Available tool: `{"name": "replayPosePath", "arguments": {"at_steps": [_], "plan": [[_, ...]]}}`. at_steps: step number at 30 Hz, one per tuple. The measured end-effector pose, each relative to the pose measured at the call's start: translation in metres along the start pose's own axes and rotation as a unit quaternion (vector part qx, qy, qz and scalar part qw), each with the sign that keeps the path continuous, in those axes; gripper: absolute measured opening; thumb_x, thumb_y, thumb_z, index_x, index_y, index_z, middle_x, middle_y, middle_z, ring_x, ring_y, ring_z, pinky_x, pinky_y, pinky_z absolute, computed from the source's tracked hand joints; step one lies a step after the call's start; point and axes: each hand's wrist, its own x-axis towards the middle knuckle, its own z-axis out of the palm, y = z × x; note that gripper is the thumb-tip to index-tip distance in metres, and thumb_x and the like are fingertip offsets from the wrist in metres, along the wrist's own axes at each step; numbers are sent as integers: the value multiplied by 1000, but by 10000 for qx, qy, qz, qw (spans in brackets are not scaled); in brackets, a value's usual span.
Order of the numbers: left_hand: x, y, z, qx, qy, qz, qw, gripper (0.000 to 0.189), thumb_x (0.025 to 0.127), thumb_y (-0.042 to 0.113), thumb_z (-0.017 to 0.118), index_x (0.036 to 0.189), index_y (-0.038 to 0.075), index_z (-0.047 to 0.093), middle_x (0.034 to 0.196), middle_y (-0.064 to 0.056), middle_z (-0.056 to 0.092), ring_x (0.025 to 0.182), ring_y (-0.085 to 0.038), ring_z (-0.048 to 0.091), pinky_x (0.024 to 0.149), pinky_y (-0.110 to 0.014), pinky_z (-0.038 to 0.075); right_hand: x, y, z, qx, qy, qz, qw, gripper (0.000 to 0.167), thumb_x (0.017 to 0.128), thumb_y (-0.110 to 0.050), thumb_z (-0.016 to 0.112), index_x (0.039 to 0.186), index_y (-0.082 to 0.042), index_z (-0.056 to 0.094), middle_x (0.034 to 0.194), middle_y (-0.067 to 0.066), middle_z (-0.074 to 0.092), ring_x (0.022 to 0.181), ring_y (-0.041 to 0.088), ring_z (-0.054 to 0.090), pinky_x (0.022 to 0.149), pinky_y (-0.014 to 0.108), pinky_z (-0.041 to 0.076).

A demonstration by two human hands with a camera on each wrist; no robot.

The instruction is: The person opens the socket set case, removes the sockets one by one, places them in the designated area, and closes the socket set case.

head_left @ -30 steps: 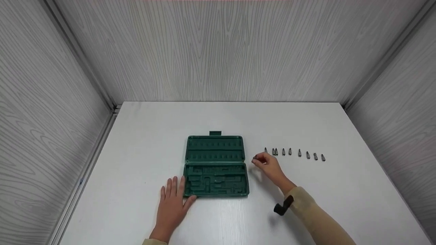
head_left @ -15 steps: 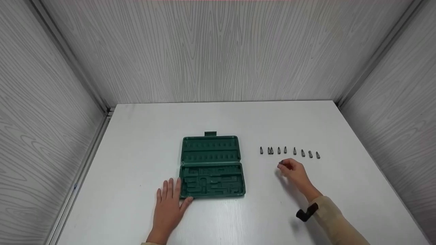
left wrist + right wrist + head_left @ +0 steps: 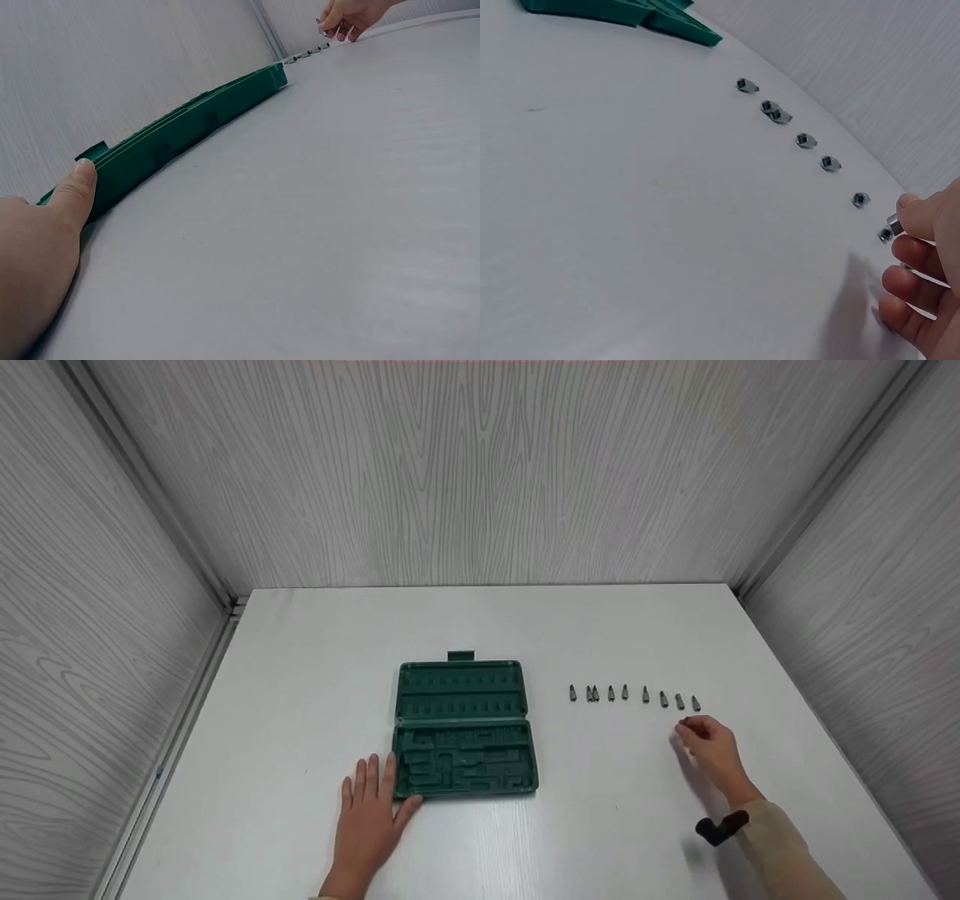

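An open green plastic tool case lies on the table, its moulded slots facing up. My left hand lies flat at the case's near left corner, fingers straight, thumb against its front edge. My right hand is near the right end of a row of small metal bit sockets, just above the table. Between its thumb and fingers it pinches one metal bit socket, mostly covered by the fingers. In the right wrist view, square holes show in the ends of the lying bit sockets.
The white table is bounded by a grey wood-grain back wall and side walls. A black wrist strap piece sticks out from the right sleeve.
My right hand has moved right, from beside the case to the far end of the row, still pinching the bit socket. The left hand stays on the case. The head view has shifted slightly.
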Motion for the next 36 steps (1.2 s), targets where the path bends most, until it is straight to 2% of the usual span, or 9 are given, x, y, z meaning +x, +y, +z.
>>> {"name": "replayPosePath", "arguments": {"at_steps": [8,13,18,22,28,36], "plan": [[1,0,-2,1,-18,-8,10000,80,90,64,38,148,10,25,149,-21,24,138,-37,15,107,-55,12,17,13,-35,-810,139,44,9966,41,95,-30,53,117,5,53,108,19,56,93,25,50,70,27,44],[2,-2,-2,-2,-37,-45,10000,80,90,64,37,148,11,25,149,-20,23,138,-37,14,107,-56,12,34,13,-49,-913,224,67,9955,40,96,-26,51,117,8,53,110,23,54,96,29,50,75,32,42],[1,-2,-2,-32,-168,-124,9998,82,89,67,34,149,11,23,150,-20,21,139,-36,12,107,-55,10,46,14,-57,-1040,-35,94,9945,40,95,-22,53,116,12,52,110,26,54,99,33,50,79,37,43],[0,0,-1,-41,-150,-96,9998,82,89,66,34,149,11,23,150,-20,21,138,-36,13,108,-55,10,51,18,-61,-1209,-192,170,9923,39,95,-20,53,114,13,53,110,28,54,100,35,51,81,40,43],[-1,0,0,34,-72,-106,9999,80,90,64,38,148,11,26,150,-20,23,138,-37,15,107,-55,12,59,20,-56,-829,-229,389,9955,39,95,-21,54,117,11,53,119,29,51,109,37,47,93,45,38],[0,0,-1,22,-94,-69,9999,81,90,65,36,149,11,23,150,-20,22,138,-36,13,107,-55,10,63,22,-52,-933,-39,293,9952,36,96,-25,51,111,7,58,106,22,57,97,32,52,81,38,42]]}}
